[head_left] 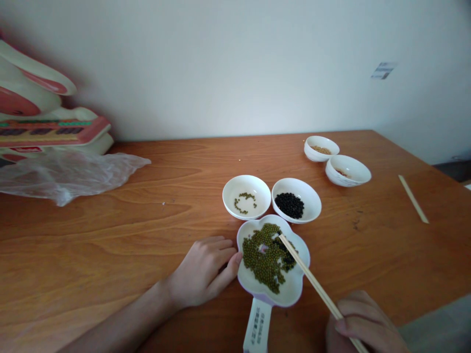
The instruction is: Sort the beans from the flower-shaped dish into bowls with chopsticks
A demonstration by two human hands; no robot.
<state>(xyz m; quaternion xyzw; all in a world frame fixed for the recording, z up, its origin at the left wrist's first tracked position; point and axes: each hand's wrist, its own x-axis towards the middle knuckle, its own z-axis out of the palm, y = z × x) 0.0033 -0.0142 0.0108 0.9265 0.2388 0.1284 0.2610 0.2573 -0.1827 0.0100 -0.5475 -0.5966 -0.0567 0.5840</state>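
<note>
My right hand [364, 321] is closed around a pair of chopsticks [316, 284] at the lower right. Their tips reach into a flower-shaped dish [294, 289], next to a few black beans [289, 260] lying among many green mung beans [259, 255]. My left hand [206, 269] rests on the table left of the dish, fingers loosely bent and thumb apart, the thumb tip at the dish's rim. Just behind the dish stand a white bowl [230, 196] with some mung beans and another white bowl [312, 201] holding a pile of black beans.
Farther right are a bowl [312, 154] of tan grains and a bowl [358, 174] with a little reddish-brown content. A single stick [414, 198] lies at the table's right. On the left sit a toy keyboard [55, 132] and a clear plastic bag [73, 176]. A wall [221, 68] bounds the back.
</note>
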